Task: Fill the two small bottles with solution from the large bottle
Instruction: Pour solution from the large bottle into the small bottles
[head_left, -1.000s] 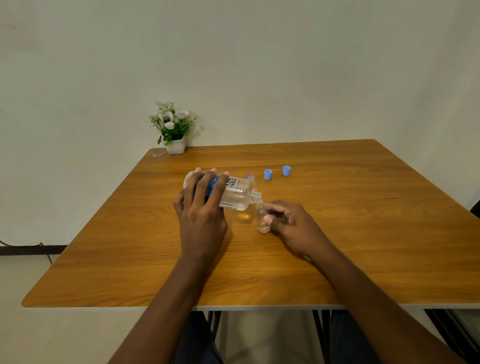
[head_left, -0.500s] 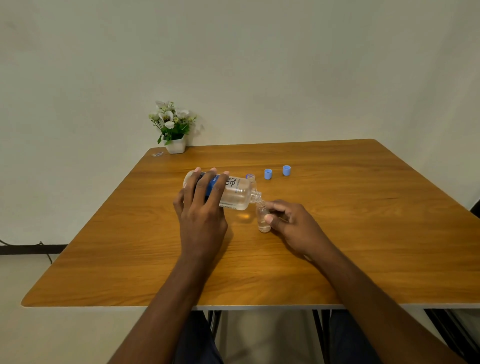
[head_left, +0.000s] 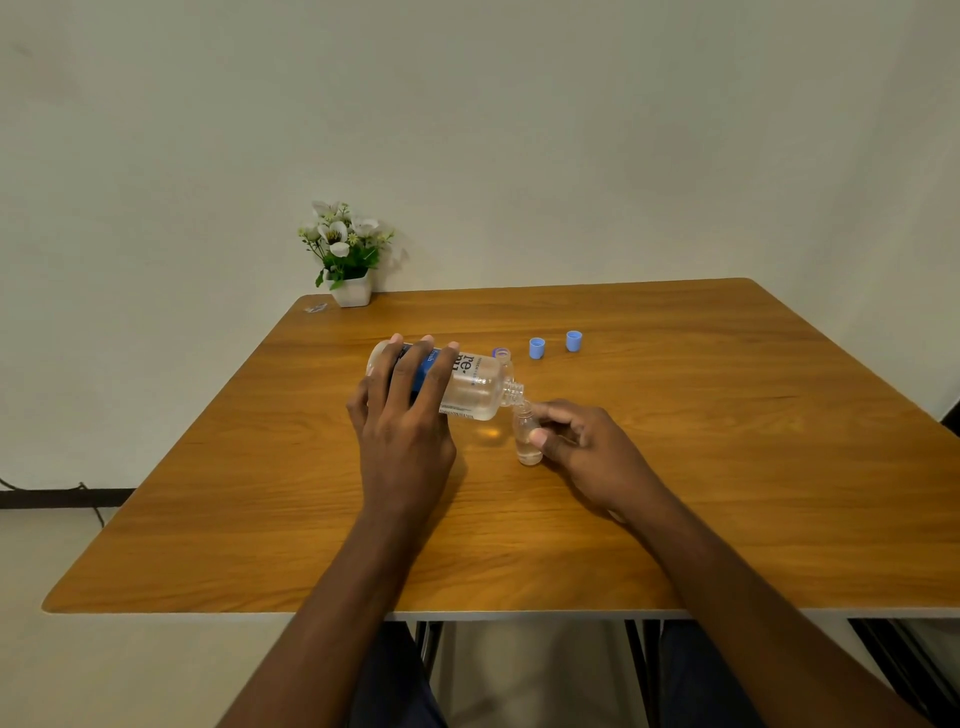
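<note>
While the left hand (head_left: 402, 415) grips the large bottle (head_left: 470, 387) from above, with the fingers wrapped over its blue label, the bottle lies almost on its side above the table (head_left: 727, 467). Its open neck points toward the right hand (head_left: 587, 449) and sits just over the mouth of a small bottle (head_left: 525, 439). The clear liquid inside the large bottle is gathered along its lower side.

The right hand pinches the small bottle between the thumb and the fingers and keeps it upright on the table. This small bottle is between the two hands, touching the right one, and a little clear liquid is visible at its bottom. I cannot tell if liquid is running out of the neck at this moment.

Beyond the large bottle, on the far side from the left hand, the top of a second small bottle (head_left: 502, 355) shows just behind the shoulder of the large one; most of it is hidden. Farther from the right hand, toward the back of the table, two blue caps (head_left: 537, 347) stand side by side, a little apart from each other and well apart from both hands.

Far beyond the left hand, at the back corner of the table, a small white pot of flowers (head_left: 349, 254) stands against the wall (head_left: 571, 130).
</note>
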